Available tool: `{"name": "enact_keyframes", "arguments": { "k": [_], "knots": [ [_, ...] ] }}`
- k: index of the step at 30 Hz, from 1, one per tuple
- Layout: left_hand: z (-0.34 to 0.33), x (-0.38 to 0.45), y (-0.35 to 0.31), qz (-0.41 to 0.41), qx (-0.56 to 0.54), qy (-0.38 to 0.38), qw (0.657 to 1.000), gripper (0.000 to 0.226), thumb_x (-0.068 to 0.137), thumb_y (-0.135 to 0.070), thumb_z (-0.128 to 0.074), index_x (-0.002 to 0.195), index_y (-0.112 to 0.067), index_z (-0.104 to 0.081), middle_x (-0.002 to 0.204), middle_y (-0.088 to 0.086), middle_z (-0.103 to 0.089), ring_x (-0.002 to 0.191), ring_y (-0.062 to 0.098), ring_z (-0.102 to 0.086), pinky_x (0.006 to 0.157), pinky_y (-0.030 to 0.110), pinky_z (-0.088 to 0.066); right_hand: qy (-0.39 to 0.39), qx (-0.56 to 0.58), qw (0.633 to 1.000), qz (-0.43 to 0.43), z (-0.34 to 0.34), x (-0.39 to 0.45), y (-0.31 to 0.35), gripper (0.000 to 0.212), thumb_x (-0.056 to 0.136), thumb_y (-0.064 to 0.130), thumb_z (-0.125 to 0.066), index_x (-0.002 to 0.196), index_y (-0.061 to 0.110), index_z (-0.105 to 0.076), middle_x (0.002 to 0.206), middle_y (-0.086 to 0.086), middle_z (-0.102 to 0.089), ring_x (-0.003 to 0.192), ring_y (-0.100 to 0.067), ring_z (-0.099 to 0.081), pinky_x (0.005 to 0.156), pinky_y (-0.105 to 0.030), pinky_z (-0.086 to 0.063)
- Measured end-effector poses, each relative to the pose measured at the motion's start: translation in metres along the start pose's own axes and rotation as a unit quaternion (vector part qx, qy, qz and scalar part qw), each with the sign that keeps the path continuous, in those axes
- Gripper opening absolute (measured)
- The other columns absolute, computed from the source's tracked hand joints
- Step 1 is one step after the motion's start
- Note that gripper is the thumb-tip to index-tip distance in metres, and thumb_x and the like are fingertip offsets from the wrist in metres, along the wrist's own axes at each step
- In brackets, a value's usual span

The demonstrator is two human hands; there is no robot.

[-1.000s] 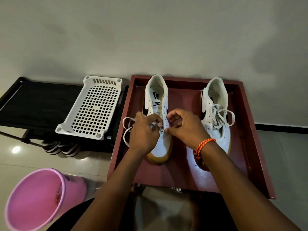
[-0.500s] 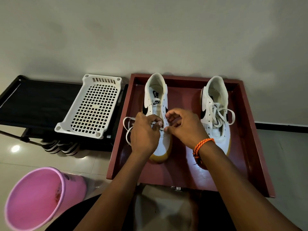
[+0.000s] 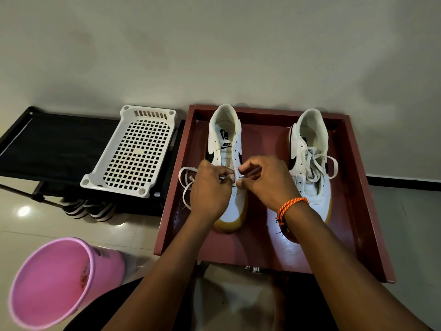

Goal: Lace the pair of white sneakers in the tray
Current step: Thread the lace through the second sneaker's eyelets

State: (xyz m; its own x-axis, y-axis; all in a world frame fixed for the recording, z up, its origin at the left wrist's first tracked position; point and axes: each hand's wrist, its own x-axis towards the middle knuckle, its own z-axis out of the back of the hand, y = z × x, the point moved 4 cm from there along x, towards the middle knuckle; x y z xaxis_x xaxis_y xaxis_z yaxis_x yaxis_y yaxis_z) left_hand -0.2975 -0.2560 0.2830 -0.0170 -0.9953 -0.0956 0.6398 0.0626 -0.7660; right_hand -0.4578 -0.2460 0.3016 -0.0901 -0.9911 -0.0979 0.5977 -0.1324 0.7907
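Here, the left white sneaker with a yellow sole (image 3: 225,149) sits in the dark red tray (image 3: 355,187). The left hand (image 3: 208,189) and right hand (image 3: 265,185) each pinch its flat white lace (image 3: 185,185) over the eyelets.

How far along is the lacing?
Done: the right sneaker in the maroon tray is laced, its bow tied. In hand: the left hand and right hand pinch the white lace at the left sneaker's lower eyelets. Left: its upper eyelets are empty, and slack lace lies looped beside it.
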Motion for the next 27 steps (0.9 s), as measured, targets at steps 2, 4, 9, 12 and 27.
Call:
{"name": "enact_keyframes", "arguments": {
  "k": [2,4,9,12,27],
  "knots": [
    [0.004,0.003,-0.003,-0.017,-0.004,0.023,1.0,0.011,0.097,-0.012,-0.07,0.096,-0.015,-0.081,0.096,-0.009,-0.051,0.08,0.004,-0.059,0.076,0.033,-0.053,-0.02,-0.019,1.0,0.012,0.002,0.001,0.001,0.015,0.076,0.018,-0.092,0.084,0.021,-0.081,0.081,0.012,-0.074,0.077,-0.005,-0.07,0.075,-0.029,-0.058],
    [0.009,0.003,-0.006,-0.033,0.004,0.057,0.998,0.011,0.094,-0.02,-0.076,0.102,-0.015,-0.081,0.094,-0.013,-0.049,0.082,0.002,-0.057,0.075,0.031,-0.048,-0.026,-0.035,0.999,0.018,0.001,0.001,0.001,0.013,0.078,0.018,-0.09,0.076,0.023,-0.079,0.078,0.013,-0.074,0.077,-0.006,-0.07,0.074,-0.032,-0.059],
    [0.01,0.003,-0.001,-0.039,0.063,0.074,0.995,0.034,0.088,-0.046,-0.084,0.114,-0.025,-0.076,0.108,-0.006,-0.05,0.095,0.013,-0.059,0.08,0.034,-0.051,0.015,0.079,0.997,-0.016,0.001,0.007,-0.005,0.014,0.083,0.007,-0.084,0.073,0.017,-0.079,0.07,0.0,-0.075,0.063,-0.011,-0.065,0.067,-0.034,-0.054],
    [0.011,0.004,-0.002,-0.041,0.056,0.061,0.996,0.026,0.087,-0.044,-0.086,0.103,-0.026,-0.078,0.096,-0.012,-0.049,0.092,0.014,-0.06,0.078,0.037,-0.053,0.077,0.25,0.965,-0.02,0.007,0.006,0.002,0.009,0.088,-0.001,-0.078,0.082,0.006,-0.078,0.079,-0.013,-0.075,0.074,-0.018,-0.065,0.073,-0.035,-0.055],
    [0.012,0.005,0.001,-0.05,0.052,0.061,0.995,0.025,0.084,-0.041,-0.089,0.098,-0.023,-0.078,0.098,-0.007,-0.055,0.089,0.013,-0.061,0.077,0.037,-0.054,0.02,0.103,0.994,-0.005,0.009,0.01,0.006,0.028,0.103,0.012,-0.053,0.076,0.017,-0.06,0.08,-0.005,-0.063,0.068,-0.012,-0.053,0.062,-0.029,-0.039]
  ]
}}
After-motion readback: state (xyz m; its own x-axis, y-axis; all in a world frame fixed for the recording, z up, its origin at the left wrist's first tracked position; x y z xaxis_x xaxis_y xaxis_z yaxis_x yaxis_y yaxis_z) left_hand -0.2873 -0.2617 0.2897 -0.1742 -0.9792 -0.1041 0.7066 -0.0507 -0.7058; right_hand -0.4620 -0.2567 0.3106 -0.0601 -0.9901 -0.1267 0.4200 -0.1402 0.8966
